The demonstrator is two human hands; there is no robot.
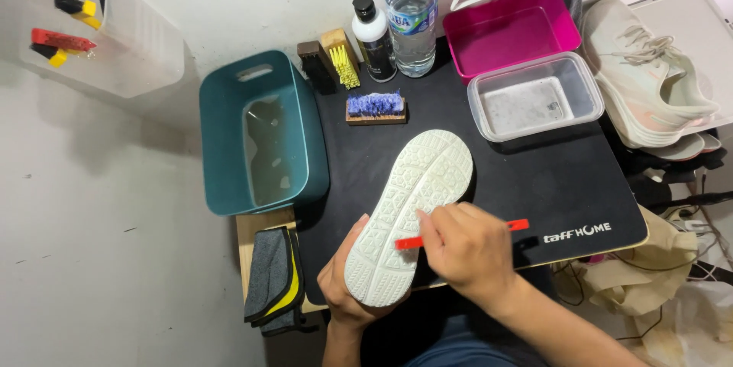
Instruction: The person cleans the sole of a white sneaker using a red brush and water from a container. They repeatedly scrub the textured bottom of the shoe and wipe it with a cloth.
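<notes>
Pale floor and wall all round; at centre frame, a small counter (252,231) under a black rectangular mat (534,184). Left of centre, a teal plastic tub (229,138) holding water. Right edge, a pale sneaker (649,69). Lower centre, a white shoe turned sole-up (412,206), tread looking mostly clean. Left hand (340,291) clasped round its heel; right hand (466,248) closed on a thin red stick-like tool (412,242) touching the sole. Upper centre, a blue-bristled wooden brush (375,106), lying unused.

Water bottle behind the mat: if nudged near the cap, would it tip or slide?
The bottle is tall and narrow, so it would probably tip. It looks nearly full, so likely heavy. Once down, its round body would probably roll.
</notes>
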